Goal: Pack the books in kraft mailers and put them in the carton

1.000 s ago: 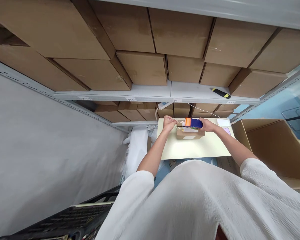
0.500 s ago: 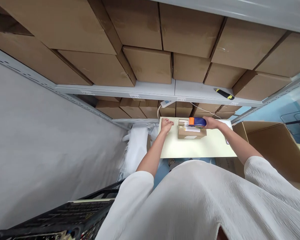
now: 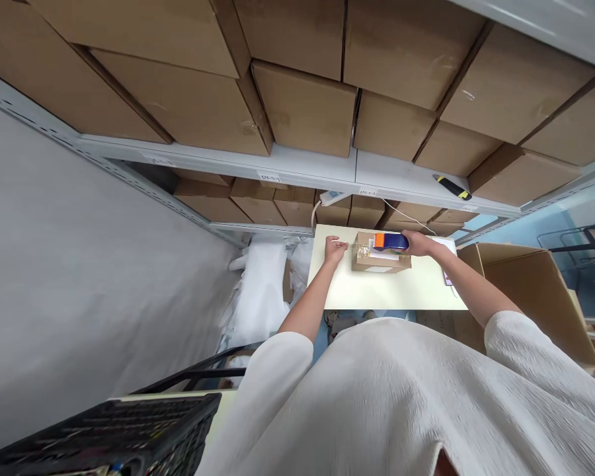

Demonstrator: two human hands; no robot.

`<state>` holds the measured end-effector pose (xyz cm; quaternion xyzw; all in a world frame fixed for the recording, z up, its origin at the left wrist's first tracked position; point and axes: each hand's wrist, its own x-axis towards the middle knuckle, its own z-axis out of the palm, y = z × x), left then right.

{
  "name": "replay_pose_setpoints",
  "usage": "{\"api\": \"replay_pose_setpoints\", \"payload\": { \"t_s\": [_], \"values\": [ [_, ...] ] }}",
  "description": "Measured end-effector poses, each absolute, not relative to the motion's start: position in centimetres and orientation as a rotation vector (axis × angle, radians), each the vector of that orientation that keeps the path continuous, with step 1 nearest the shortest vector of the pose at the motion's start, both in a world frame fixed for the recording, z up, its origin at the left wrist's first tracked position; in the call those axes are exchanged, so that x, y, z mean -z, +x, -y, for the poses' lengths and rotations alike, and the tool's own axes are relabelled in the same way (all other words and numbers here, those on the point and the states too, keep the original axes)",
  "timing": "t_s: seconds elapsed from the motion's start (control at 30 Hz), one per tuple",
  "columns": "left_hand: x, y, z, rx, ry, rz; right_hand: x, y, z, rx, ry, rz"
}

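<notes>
On the pale yellow tabletop rests a small brown cardboard box with white labels. My right hand grips a blue tape dispenser with an orange front, held low over the box top. Shiny clear packing tape shows at the box's left end. Just left of the box is my left hand, fingers closed in a pinch, level with the dispenser; the tape's end seems to be between them, though it is faint.
Shelves of brown cartons rise ahead. A black-and-yellow utility knife lies on the shelf ledge. A phone is at the table's right, beside a large open carton. White packaging hangs left; a black crate stands lower left.
My left hand has shifted slightly right, closer to the box. The dispenser stays over the box, and more of the box top and its shiny tape shows. The camera view has moved a little.
</notes>
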<state>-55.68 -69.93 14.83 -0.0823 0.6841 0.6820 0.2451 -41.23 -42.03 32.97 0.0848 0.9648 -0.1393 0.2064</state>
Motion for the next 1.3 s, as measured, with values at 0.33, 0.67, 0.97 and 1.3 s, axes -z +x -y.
{"api": "replay_pose_setpoints", "payload": {
  "t_s": [0.33,0.67,0.97,1.3],
  "values": [
    [-11.5,-53.6,67.4,-1.691,-0.100,-1.932,-32.4,-41.2,42.2,0.310,0.243,-2.696],
    [-13.2,-53.0,68.9,-1.691,0.142,-1.935,-31.5,-40.7,41.9,0.394,0.236,-2.735],
    [-19.0,-53.5,68.7,-1.256,1.040,-2.161,-31.5,-40.3,42.5,0.504,0.267,-2.750],
    [-19.2,-54.2,68.9,-0.649,1.288,-2.263,-32.4,-40.0,42.5,0.363,0.240,-2.640]
  ]
}}
